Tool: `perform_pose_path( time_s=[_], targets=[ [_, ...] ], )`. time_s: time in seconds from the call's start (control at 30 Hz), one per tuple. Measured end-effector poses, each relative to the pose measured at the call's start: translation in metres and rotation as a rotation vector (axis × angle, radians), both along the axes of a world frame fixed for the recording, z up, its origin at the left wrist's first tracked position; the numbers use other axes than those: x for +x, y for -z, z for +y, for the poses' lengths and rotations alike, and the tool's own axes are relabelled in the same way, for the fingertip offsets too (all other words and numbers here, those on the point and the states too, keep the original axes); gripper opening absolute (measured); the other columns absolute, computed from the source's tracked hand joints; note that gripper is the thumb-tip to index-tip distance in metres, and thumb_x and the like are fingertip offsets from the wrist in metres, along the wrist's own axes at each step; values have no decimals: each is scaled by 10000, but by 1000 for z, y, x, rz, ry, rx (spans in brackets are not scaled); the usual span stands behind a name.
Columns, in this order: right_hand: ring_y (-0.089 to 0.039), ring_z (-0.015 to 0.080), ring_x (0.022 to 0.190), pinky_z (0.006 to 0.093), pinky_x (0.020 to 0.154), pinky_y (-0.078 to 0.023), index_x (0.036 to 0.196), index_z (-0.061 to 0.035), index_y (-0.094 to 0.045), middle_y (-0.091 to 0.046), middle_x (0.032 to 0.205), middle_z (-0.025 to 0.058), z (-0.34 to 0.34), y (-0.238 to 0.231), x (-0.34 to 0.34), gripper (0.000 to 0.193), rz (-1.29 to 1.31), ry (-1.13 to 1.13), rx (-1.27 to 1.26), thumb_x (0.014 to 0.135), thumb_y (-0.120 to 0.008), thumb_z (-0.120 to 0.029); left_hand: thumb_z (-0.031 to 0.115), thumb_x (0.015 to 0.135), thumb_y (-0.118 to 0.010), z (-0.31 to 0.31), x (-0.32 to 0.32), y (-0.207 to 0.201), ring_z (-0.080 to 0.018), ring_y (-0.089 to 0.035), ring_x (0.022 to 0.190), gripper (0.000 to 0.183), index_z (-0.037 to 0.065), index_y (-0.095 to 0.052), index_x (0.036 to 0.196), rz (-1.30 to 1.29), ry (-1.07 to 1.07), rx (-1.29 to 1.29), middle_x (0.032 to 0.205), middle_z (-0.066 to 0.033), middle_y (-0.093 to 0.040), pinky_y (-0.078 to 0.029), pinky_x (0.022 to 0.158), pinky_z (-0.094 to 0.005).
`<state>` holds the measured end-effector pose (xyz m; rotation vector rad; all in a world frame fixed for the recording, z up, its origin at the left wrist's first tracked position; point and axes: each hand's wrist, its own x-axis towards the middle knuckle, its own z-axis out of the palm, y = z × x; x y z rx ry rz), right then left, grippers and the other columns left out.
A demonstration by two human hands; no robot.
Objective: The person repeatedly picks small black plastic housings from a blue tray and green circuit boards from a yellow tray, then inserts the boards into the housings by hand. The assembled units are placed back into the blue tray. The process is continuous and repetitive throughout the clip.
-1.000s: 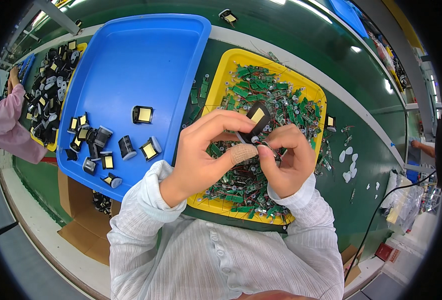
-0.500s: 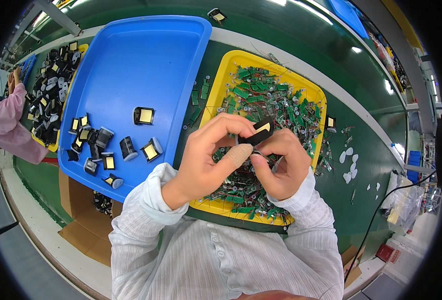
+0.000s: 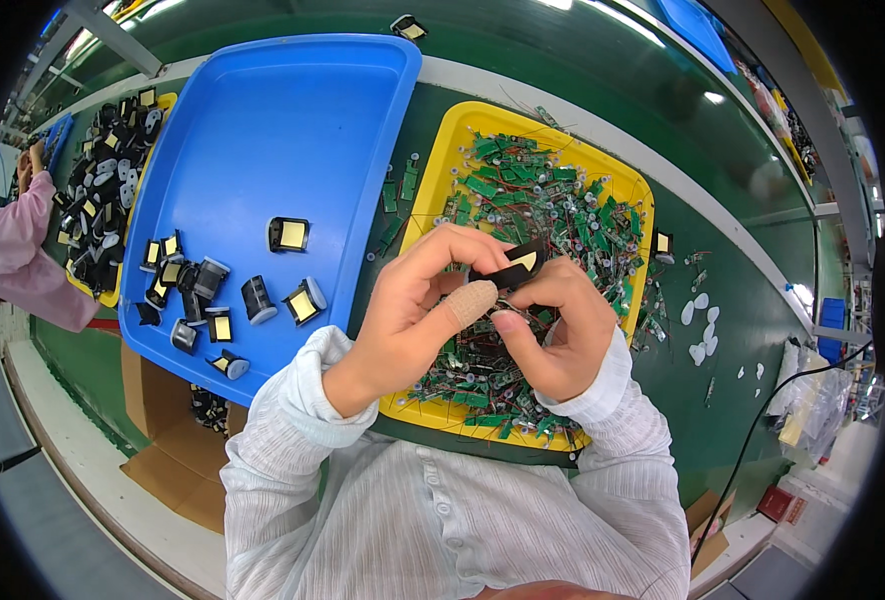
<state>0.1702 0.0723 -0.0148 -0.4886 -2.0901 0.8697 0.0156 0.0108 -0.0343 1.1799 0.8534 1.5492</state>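
Note:
My left hand [image 3: 415,315], with a tan bandage around its thumb, grips a small black plastic housing [image 3: 519,263] that has a cream pad on its face. Close against it on the right, my right hand [image 3: 573,320] has thumb and forefinger pinched at the housing's lower edge. Thin wires seem to show between those fingertips, but the part they belong to is mostly hidden. Both hands are above a yellow tray [image 3: 483,433] heaped with green circuit boards [image 3: 483,187] and their red and black wires.
To the left, a blue tray [image 3: 283,120] holds several black housings [image 3: 256,300]. Beyond it lies a yellow tray piled with housings [image 3: 113,190], near a person in a pink sleeve [image 3: 23,230]. White oval pieces [image 3: 700,352] lie right. Under the table is a cardboard box [image 3: 178,470].
The housing has turned and tilted slightly in my left hand, and my fingertips have shifted a little. A lone housing on the far green surface has moved left.

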Motion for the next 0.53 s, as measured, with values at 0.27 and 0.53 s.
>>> perform_pose_path(
  time_s=[0.27,0.53],
  targets=[
    [-527,151,549,251,494,-406,826,-20,-580,-566,681,71,-6,-2,-1,121,-92,36,-214,739,-662,-40,76,877,-509,-4,7,-1,-131,-464,958,156,-8,-466,1001,35,-58,-2,1016,-90,-474,-387,841,-258],
    [-537,106,571,220,532,-425,839,-13,-564,-581,710,54,-3,7,2,88,2,40,-424,790,-622,-58,150,905,-503,-1,1,-1,-122,-459,977,239,7,-461,1093,-88,83,-107,1054,-66,-480,-368,878,-268]
  ],
)
